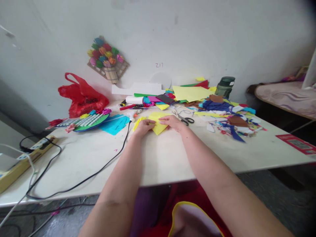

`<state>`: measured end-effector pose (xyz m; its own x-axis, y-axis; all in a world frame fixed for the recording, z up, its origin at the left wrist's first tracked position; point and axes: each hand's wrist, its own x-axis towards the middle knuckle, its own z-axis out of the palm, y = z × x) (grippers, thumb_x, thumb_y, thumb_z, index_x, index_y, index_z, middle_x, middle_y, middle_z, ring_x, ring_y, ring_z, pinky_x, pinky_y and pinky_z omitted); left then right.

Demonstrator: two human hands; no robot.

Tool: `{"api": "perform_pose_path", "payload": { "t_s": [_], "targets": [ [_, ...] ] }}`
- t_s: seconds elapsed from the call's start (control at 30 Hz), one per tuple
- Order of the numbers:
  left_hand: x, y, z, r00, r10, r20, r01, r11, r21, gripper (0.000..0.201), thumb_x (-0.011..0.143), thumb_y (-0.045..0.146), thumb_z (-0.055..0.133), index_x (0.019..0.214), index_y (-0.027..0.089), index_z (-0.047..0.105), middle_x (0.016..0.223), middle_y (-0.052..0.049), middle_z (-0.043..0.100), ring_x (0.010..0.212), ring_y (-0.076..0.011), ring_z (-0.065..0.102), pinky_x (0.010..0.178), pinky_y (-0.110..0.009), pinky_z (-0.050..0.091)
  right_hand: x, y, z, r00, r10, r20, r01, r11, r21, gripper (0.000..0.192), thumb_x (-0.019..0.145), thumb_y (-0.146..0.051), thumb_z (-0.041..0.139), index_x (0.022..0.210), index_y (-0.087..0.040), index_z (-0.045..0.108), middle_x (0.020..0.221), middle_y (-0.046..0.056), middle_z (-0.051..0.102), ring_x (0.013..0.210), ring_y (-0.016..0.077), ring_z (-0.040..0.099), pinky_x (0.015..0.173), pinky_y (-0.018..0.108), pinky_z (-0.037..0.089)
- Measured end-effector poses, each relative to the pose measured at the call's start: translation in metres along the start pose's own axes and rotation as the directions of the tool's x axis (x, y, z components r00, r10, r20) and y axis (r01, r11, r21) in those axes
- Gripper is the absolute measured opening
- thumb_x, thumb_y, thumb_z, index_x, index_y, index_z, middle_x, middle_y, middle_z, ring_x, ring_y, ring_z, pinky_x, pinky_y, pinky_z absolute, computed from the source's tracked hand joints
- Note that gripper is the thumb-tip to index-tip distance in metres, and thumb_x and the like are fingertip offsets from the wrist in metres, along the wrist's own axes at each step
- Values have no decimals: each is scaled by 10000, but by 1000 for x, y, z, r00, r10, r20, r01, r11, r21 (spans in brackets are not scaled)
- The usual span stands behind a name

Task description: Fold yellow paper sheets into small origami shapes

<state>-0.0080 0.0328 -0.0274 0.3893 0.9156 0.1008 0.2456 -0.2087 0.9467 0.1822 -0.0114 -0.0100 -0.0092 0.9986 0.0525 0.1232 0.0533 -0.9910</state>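
A fold is being pressed into the yellow paper (158,124), which lies flat on the table (153,154), near its middle and just in front of the scissors (184,119). The left hand (145,125) is laid on the sheet's left part with the fingers curled down onto it; the right hand (172,122) is set on the right part, fingers flat and close together, so the paper is pinned under both rather than pinched or lifted. For a clean crease, the edges would best be lined up first, the sheet held still by one hand, and the fold run outward from the middle with firm, even fingertip pressure. The paper is bright yellow, thin and matte, and a folded point is seen toward the near edge between the hands; its exact layers cannot be told. A black cable (103,166) runs along the table on the left, and a heap of coloured scraps (222,115) is spread to the right
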Motion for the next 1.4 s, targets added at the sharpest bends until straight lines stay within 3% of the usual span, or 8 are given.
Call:
{"api": "perform_pose_path", "payload": {
  "t_s": [0.27,0.37,0.53,0.63,0.8,0.97,1.23,1.4],
  "targets": [
    [-5,10,5,999,15,-44,-3,966,257,305,661,294,631,938,177,684,516,11,575,495,-125,551,523,-226,415,2,0,2,997,36,-75,-50,980,-191,220,609,-107,733,827,-129,708,471,-14,574,360,69,452,370,194,373],
    [-9,21,8,989,120,-80,-75,899,431,205,644,239,632,829,196,710,596,-9,606,561,-132,543,574,-234,420,1,-4,6,995,13,-102,-48,936,-350,186,624,-126,724,809,-138,708,485,-9,571,402,98,485,441,237,424],
    [-13,27,12,979,196,-49,-116,745,657,181,657,224,609,804,223,715,928,-56,633,821,-194,575,733,-280,438,0,-8,12,982,-186,0,128,675,-727,188,621,-140,725,807,-164,712,947,74,649,873,189,606,789,284,461],
    [-13,24,11,962,271,-30,-171,686,707,154,677,251,607,787,226,712,1093,-66,566,951,-222,545,825,-318,431,-2,-11,12,977,-207,47,150,516,-843,206,677,-221,696,881,-197,706,1157,72,568,992,199,566,817,291,439],
    [-11,21,11,900,426,95,-357,592,723,173,659,144,574,770,210,689,1032,-67,584,1022,-231,497,926,-340,391,-6,-16,15,948,-280,152,241,321,-916,138,713,-223,655,839,-209,710,1052,73,618,1017,225,522,832,306,391],
    [-10,21,14,935,336,111,-317,657,684,250,660,82,474,797,173,662,851,-77,623,853,-191,566,787,-286,443,-6,-16,18,919,-278,279,351,255,-901,209,751,-133,543,850,-200,714,932,75,675,951,236,530,836,352,342],
    [-19,35,9,967,203,151,-252,731,634,234,677,186,498,851,151,650,907,-55,637,870,-168,570,802,-252,441,-11,-18,10,918,-269,292,349,197,-916,208,706,-300,619,874,-227,717,1036,52,664,1119,256,432,986,411,205],
    [-21,37,9,979,157,132,-205,750,628,210,711,243,510,861,160,632,901,-35,637,839,-148,569,775,-241,446,-8,-17,8,923,-225,312,354,180,-918,265,704,-366,626,918,-232,707,1048,53,657,1111,255,439,983,403,216]
  ]
}}
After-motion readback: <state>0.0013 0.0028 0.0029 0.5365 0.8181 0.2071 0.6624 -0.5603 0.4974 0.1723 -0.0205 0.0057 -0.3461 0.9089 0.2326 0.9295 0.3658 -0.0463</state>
